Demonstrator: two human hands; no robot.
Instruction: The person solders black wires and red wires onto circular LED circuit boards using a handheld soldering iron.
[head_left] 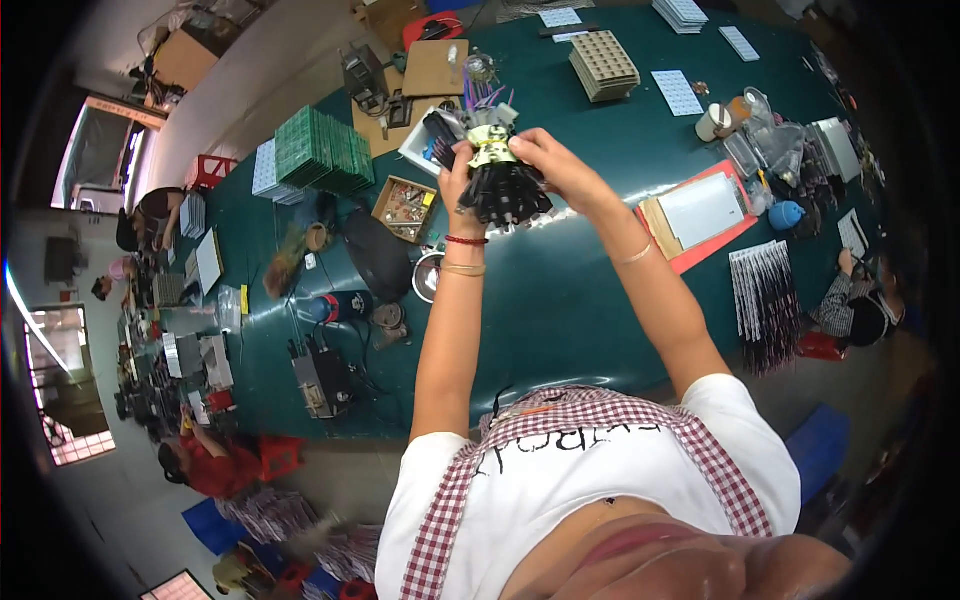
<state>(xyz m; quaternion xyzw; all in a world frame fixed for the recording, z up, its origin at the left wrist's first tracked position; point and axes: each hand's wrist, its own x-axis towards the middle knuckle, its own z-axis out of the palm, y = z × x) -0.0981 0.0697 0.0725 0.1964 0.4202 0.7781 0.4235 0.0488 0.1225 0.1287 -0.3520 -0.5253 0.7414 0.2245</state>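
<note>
Above the green table I hold up a thick bundle of black wires, cinched round the middle by a pale yellow band with dark marks. My left hand grips its left side, with most fingers hidden behind. From the right, my right hand closes on it, thumb against the band. Grey and purple ends stick out at the far side. Just behind my left hand is a white box with dark parts inside. A cardboard box of small metal parts lies left of my left wrist.
On the green table stand green circuit boards, a stack of tan trays, a red clipboard with paper and hanging wire strands. A black device sits near the left edge. Other people work at left and right.
</note>
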